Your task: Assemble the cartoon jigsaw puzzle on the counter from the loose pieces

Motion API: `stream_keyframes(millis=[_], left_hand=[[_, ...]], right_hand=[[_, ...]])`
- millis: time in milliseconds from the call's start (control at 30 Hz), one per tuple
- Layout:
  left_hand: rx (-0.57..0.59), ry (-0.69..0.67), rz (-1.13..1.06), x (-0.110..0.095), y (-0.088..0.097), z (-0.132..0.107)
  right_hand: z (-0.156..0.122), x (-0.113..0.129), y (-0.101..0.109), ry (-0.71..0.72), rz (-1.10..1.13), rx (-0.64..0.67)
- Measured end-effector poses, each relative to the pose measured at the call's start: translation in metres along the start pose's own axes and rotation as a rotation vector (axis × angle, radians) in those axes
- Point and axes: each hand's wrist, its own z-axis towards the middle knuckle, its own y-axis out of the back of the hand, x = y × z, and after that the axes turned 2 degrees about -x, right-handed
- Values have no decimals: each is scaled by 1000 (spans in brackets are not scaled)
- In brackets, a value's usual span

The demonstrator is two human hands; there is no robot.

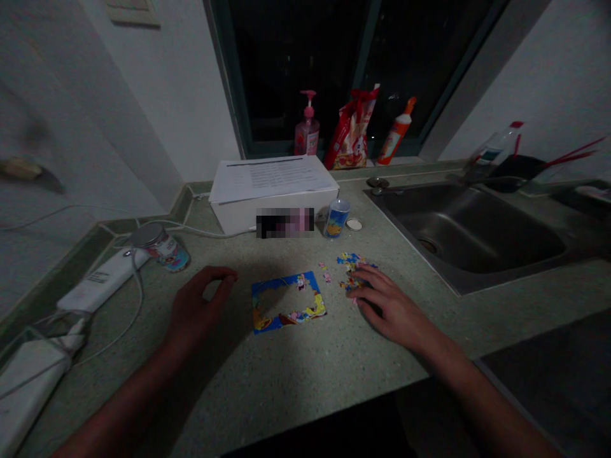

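Observation:
A small jigsaw puzzle frame (286, 304), with a blue border done and the middle bare, lies on the green speckled counter (305, 369). To its right lies a heap of loose puzzle pieces (351, 267). My right hand (389, 305) rests on the counter with its fingers stretched over the loose pieces, touching them. My left hand (198, 305) hovers left of the frame, its fingers curled in a loose arc with thumb and forefinger apart and nothing in it.
A white box (272, 200) with papers on top stands behind the puzzle, a small blue canister (337, 218) and its lid (354, 224) beside it. A steel sink (472, 232) lies right. A tin can (165, 248), power strips and cables lie left. Bottles stand on the windowsill.

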Motion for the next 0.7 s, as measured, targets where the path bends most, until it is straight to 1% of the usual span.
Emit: stream_keyframes(millis=[133, 267, 500, 700], left_hand=[[3, 7, -8, -1, 0, 0], [5, 23, -1, -5, 0, 0], [1, 35, 10, -5, 0, 0], [6, 12, 11, -3, -1, 0]], right_hand=[[7, -8, 11, 1, -27, -48], [16, -14, 19, -55, -79, -83], [19, 0, 2, -54, -60, -20], [15, 2, 0, -68, -39, -27]])
